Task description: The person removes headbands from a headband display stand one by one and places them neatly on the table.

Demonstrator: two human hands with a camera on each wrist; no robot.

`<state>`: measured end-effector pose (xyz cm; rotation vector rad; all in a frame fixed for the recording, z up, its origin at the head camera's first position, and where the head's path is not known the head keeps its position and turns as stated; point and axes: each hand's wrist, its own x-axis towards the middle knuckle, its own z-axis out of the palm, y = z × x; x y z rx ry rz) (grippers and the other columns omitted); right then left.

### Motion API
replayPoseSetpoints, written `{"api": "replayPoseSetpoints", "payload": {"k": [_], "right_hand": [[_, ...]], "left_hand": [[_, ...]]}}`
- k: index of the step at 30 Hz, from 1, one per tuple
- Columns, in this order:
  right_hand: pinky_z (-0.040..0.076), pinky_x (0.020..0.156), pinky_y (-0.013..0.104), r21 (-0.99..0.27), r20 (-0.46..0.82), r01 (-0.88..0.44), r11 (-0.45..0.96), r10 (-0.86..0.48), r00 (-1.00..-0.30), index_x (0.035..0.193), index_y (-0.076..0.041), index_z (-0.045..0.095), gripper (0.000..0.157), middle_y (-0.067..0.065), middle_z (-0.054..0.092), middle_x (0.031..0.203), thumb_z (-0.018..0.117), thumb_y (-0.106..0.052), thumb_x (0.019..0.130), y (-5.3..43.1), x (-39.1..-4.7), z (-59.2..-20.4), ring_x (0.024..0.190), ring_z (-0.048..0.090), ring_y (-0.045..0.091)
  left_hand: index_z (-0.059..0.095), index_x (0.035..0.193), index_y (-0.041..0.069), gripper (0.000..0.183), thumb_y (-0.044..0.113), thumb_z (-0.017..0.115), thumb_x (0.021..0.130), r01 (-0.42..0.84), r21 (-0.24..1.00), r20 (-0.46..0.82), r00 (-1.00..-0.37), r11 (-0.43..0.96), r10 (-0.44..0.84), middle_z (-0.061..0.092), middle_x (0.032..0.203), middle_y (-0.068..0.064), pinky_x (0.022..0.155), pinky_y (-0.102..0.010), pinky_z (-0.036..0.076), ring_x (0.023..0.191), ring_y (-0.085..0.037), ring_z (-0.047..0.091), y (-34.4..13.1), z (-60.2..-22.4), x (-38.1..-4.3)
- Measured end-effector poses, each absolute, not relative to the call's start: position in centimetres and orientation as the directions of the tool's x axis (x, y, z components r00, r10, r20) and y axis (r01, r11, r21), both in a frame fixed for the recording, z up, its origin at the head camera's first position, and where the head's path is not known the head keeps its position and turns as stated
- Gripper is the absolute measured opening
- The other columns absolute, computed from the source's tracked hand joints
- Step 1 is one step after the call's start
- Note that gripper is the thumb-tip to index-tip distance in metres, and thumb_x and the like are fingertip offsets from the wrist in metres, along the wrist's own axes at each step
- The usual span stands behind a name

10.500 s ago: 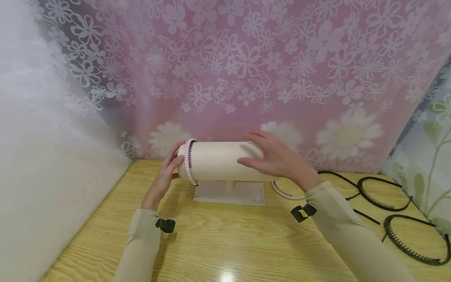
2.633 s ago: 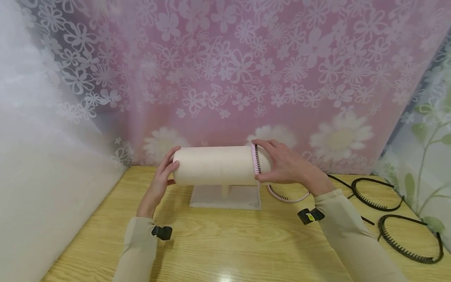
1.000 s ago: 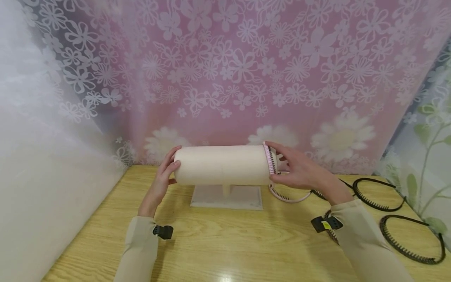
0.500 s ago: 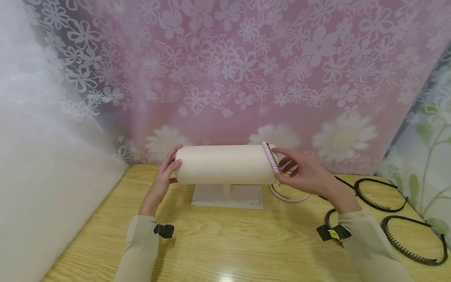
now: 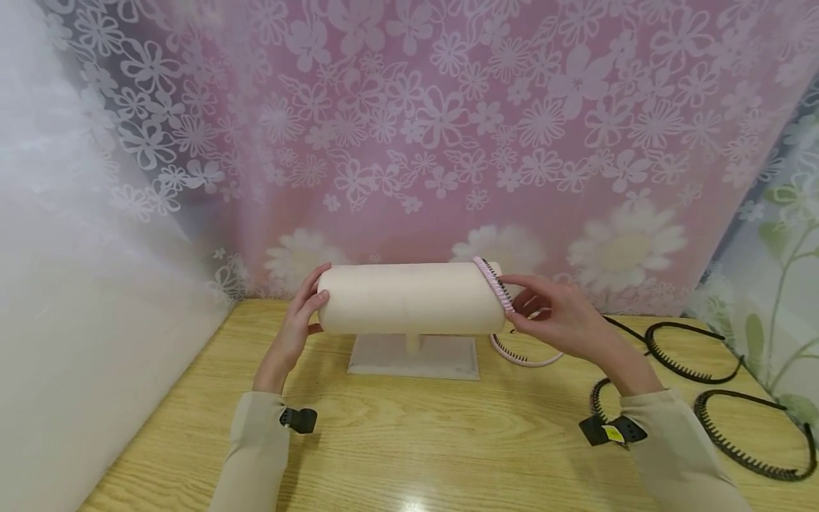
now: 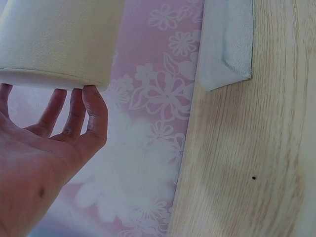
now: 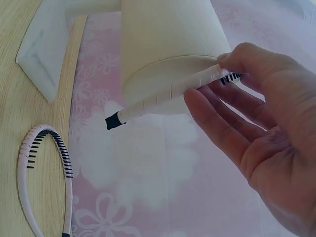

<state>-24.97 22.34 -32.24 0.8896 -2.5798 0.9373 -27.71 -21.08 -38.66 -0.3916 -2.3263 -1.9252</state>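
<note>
A cream padded roll (image 5: 409,295) stands on a post above a flat pale base (image 5: 412,359), as a headband display stand. My left hand (image 5: 297,323) holds the roll's left end, thumb in front and fingertips at the rim, as the left wrist view shows. At the right end, my right hand (image 5: 559,313) pinches a pink wrapped headband (image 5: 493,284) with black comb teeth. The headband slants across the end of the roll. In the right wrist view its black-tipped end (image 7: 114,121) hangs free, and the thumb and fingers grip it farther up.
Another pink headband (image 5: 527,363) lies on the wooden table (image 5: 397,441) right of the base. Several black toothed headbands (image 5: 736,455) lie farther right, one partly behind my right wrist. A flowered pink curtain (image 5: 409,142) hangs behind, and a pale wall (image 5: 115,284) borders the left.
A pink headband first sat at the roll's left end, later upright near the right end; now it has slid right and tilted in my right hand. The left hand keeps its place.
</note>
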Motion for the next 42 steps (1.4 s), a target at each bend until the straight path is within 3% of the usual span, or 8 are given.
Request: {"api": "replayPoseSetpoints", "payload": {"k": [22,28,42], "right_hand": [[0.059,0.069,0.021,-0.482,0.498,-0.653,0.584,-0.431,-0.752,0.136,-0.007,0.063,0.054,0.009,0.075,0.094,0.076,0.007,0.085,23.8,-24.3,-32.5,0.079,0.073,0.014],[0.059,0.065,0.021,-0.44,0.534,-0.688,0.577,-0.448,-0.717,0.135,-0.006,0.064,0.055,0.006,0.075,0.093,0.077,0.007,0.083,24.3,-23.7,-32.7,0.078,0.072,0.01],[0.058,0.062,0.021,-0.398,0.527,-0.684,0.611,-0.459,-0.716,0.134,-0.007,0.063,0.059,0.001,0.074,0.09,0.078,0.01,0.08,25.4,-21.4,-33.7,0.077,0.067,-0.001]], "left_hand": [[0.031,0.16,0.04,0.053,0.041,0.043,0.107,0.269,0.949,0.25,-0.96,0.163,0.13,0.034,0.163,-0.004,0.092,-0.047,0.053,0.135,-0.033,0.045,-21.0,-38.8,-27.9],[0.032,0.159,0.042,0.053,0.041,0.043,0.107,0.265,0.95,0.246,-0.961,0.163,0.126,0.034,0.164,-0.005,0.091,-0.047,0.053,0.135,-0.034,0.045,-21.0,-38.8,-27.8],[0.032,0.159,0.042,0.053,0.041,0.043,0.107,0.269,0.95,0.249,-0.959,0.158,0.135,0.033,0.164,-0.004,0.089,-0.043,0.053,0.134,-0.036,0.046,-21.1,-38.8,-27.8]]}}
